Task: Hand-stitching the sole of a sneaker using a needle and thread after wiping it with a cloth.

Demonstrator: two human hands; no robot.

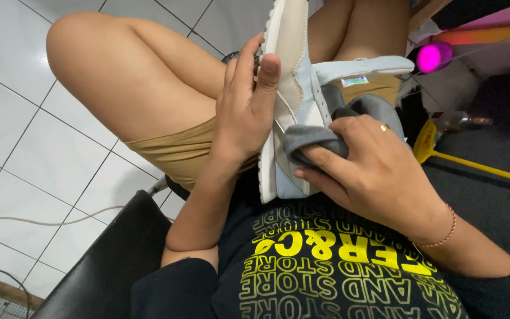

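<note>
At frame centre, the left hand [244,112] clamps the pale sneaker [293,88] by its sole; the right hand [379,171] pinches a grey cloth [317,139] against the upper. Advisable: firm hold, short strokes (cloth bunched tight).

Just one view here, head-mounted, looking steeply down over the wearer's chest and lap, really close to the white sneaker [290,88]. White tiled floor [19,136] runs off left of that sneaker.

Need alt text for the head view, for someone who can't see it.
Seen from above, a seated person's left hand grips a white sneaker by its sole while the right hand presses a grey cloth against its side. White floor tiles lie below.
</note>
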